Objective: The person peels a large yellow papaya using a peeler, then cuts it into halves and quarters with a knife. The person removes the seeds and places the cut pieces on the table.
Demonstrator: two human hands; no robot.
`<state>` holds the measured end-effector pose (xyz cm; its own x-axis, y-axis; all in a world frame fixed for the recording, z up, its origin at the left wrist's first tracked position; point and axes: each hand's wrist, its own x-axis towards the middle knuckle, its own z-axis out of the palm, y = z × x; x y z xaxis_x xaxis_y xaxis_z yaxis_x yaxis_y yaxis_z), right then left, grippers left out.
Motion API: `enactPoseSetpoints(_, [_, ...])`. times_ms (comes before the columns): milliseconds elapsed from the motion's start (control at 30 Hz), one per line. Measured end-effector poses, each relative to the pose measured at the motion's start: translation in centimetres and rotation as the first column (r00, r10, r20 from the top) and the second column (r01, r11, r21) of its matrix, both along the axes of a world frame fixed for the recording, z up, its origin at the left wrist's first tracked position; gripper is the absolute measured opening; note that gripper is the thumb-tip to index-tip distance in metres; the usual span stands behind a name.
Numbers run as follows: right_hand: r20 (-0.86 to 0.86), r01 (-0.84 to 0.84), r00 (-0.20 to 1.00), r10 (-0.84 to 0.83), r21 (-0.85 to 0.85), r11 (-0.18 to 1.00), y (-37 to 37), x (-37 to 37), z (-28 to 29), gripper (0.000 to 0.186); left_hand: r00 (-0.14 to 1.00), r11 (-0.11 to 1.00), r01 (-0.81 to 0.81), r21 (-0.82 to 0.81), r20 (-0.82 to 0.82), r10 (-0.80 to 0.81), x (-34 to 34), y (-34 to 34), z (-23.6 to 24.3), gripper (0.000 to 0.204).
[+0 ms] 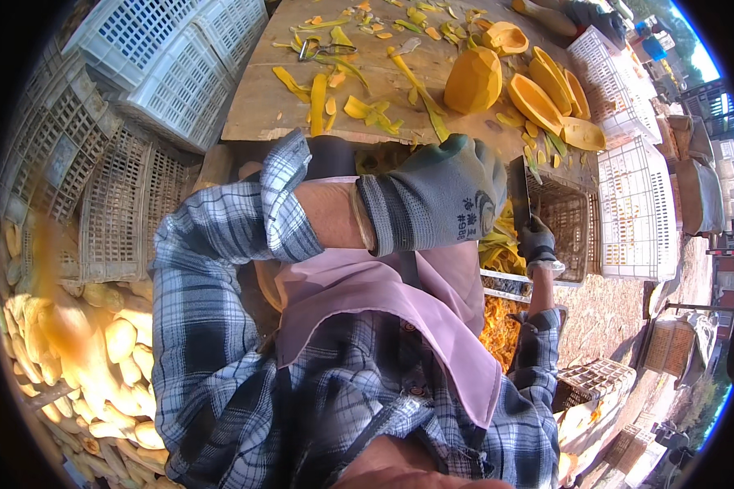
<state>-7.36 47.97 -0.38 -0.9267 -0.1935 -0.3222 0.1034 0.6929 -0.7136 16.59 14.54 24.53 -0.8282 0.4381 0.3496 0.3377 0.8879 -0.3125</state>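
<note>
My left hand (pixel 444 196), in a grey knitted glove with a dark green coating, is bent over the near edge of the wooden table (pixel 277 98). Its fingers curl downward and look closed; whatever they hold is hidden beneath the hand. In my right hand (pixel 537 244), also gloved, is a knife with a broad dark blade (pixel 520 191), pointing away from me beside the table edge. A peeled orange squash piece (pixel 473 81) stands on the table beyond my left hand. Hollowed squash halves (pixel 537 103) lie to its right, among strips of peel (pixel 375 114).
A peeler (pixel 326 50) lies far left on the table. White crates (pixel 171 81) and brown crates (pixel 114 204) stack at left, above a heap of pale squashes (pixel 118 342). More crates (pixel 640 212) stand at right. Orange scraps (pixel 497 326) lie below. Another person's arm (pixel 546 15) reaches in.
</note>
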Motion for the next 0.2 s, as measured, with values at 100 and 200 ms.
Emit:
enactPoseSetpoints(100, [-0.152,-0.029,0.988,0.037,0.054,0.998,3.5,-0.6,-5.1,0.038,0.971,0.975,0.216,-0.053,-0.097,-0.220,-1.2,0.7,1.2,0.036])
enactPoseSetpoints(200, [-0.152,-0.045,0.985,0.077,0.205,0.978,2.0,1.2,-5.9,0.047,0.934,0.915,0.356,0.189,-0.087,-0.346,-0.6,1.2,2.5,0.034])
